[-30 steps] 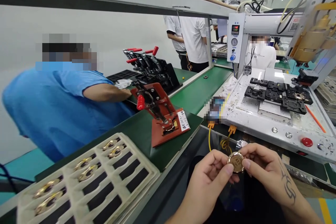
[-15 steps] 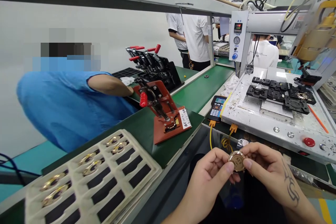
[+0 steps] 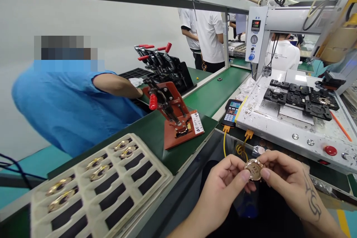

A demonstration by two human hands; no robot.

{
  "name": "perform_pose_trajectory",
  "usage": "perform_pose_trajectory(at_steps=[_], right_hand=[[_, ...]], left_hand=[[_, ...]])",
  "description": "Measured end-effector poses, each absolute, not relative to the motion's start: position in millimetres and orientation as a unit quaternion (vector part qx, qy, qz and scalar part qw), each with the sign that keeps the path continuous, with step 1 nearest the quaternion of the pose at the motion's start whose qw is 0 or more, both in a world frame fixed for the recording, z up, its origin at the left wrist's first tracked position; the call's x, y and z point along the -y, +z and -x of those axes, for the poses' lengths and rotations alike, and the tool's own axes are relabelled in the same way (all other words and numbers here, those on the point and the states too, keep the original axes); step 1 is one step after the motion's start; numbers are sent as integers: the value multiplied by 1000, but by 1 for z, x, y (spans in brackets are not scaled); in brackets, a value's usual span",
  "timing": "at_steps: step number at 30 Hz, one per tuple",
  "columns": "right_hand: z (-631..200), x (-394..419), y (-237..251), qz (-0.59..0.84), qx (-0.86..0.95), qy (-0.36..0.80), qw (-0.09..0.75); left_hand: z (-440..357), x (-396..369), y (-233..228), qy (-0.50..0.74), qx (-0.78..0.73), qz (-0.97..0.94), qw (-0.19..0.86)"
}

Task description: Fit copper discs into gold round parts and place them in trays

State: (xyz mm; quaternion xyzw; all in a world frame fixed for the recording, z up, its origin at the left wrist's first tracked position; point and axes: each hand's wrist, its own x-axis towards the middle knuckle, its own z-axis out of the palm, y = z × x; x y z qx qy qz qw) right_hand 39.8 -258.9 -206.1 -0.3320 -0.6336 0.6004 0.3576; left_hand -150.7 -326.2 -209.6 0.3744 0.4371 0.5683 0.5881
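Observation:
Between my two hands is a round, gold-coloured watch case (image 3: 254, 170), its flat face with small engraved marks turned towards me. My left hand (image 3: 227, 180) pinches its left edge between thumb and fingers. On the opposite edge, my right hand (image 3: 284, 176) grips it the same way. The case is held in the air above my lap, in front of the machine's bench. To the left lies a beige tray (image 3: 164, 178) with several gold watch parts (image 3: 63, 198) in its slots; other slots show only dark bottoms.
A red clamp fixture (image 3: 181, 119) with a red handle stands on the green bench, with black clamps (image 3: 164, 65) behind it. On the right, a dispensing machine (image 3: 287, 126) carries black jigs (image 3: 301, 98). A keypad controller (image 3: 231, 113) lies beside it. A person in blue (image 3: 64, 108) works at left.
The view has shifted slightly. At the machine, the yellowish dispensing head has moved up and right, away from the jigs. Both hands keep their hold on the watch case.

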Motion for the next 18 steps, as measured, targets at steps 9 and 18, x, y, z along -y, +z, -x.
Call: perform_pose_trajectory(at_steps=[9,18], right_hand=[[-41,258,-208,324,636,607,351],[-34,252,-220,322,613,640,333]], left_hand=[[151,326,-210,564,-444,-362,595],[158,326,-208,581,-491,-405,508]])
